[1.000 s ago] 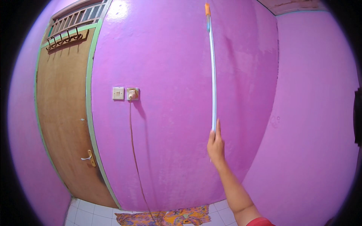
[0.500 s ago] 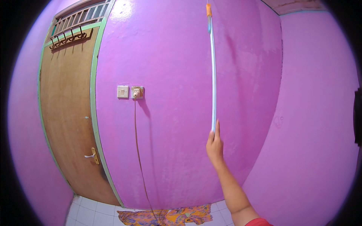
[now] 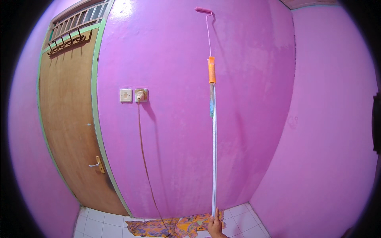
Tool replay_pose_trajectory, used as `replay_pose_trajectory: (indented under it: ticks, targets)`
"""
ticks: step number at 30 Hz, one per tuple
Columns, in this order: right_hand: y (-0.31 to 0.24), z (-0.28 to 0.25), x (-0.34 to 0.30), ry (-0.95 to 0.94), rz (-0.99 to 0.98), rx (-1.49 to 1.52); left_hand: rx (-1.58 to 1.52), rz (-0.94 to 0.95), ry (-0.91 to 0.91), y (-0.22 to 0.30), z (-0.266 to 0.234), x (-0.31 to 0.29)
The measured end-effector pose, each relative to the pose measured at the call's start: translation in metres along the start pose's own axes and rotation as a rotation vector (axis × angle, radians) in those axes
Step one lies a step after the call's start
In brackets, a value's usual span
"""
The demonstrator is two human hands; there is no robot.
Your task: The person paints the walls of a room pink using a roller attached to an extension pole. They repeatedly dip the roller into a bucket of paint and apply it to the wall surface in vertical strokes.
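Right hand [image 3: 215, 229]: closed around the lower visible length of a long, straight, white-and-blue pole [image 3: 214, 158]; left hand: out of view. Orange cylindrical handle [image 3: 212, 70]: at the pole's upper end; a loose joint could let it twist. Pink cylindrical roller [image 3: 203, 10] on thin bent pink rod [image 3: 208, 35]: high on purple painted wall [image 3: 178, 131], left of its right-hand corner, contact uncertain; the single low grip may cause sway. Brown plugged-in cord [image 3: 145, 170], leftward: a wide swing could snag it. Orange patterned cloth [image 3: 151, 228]: along white-tiled floor's [image 3: 242, 218] wall-side edge; possible slip underfoot.

White floor [image 3: 94, 229], tiled; orange cloth [image 3: 185, 227] on it, patterned
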State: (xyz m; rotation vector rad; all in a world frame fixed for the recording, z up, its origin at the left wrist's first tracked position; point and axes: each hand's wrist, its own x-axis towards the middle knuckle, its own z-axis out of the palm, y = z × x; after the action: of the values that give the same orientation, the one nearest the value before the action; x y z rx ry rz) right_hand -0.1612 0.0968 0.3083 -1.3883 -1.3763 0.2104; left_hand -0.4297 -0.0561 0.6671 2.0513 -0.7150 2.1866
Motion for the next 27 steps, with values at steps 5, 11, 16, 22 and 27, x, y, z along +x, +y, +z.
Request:
replay_pose_trajectory:
  ticks: [5, 11, 16, 22, 27]
  targets:
    - [-0.044, -0.008, 0.051, -0.089, -0.049, -0.027, 0.012, -0.009, 0.325, 0.001, 0.03, 0.008]
    - [-0.167, -0.02, 0.188, 0.028, -0.184, 0.012, -0.022, -0.028, 0.423, 0.013, 0.031, 0.012]
    - [-0.267, -0.039, 0.297, 0.092, -0.224, 0.002, -0.011, -0.027, 0.422, 0.022, 0.027, 0.011]
    - [-0.37, -0.068, 0.389, 0.168, -0.298, -0.047, 0.08, -0.049, 0.307, 0.029, 0.018, 0.013]
    - [-0.387, -0.074, 0.403, 0.132, -0.268, 0.012, 0.122, 0.01, 0.264, 0.028, 0.015, 0.01]
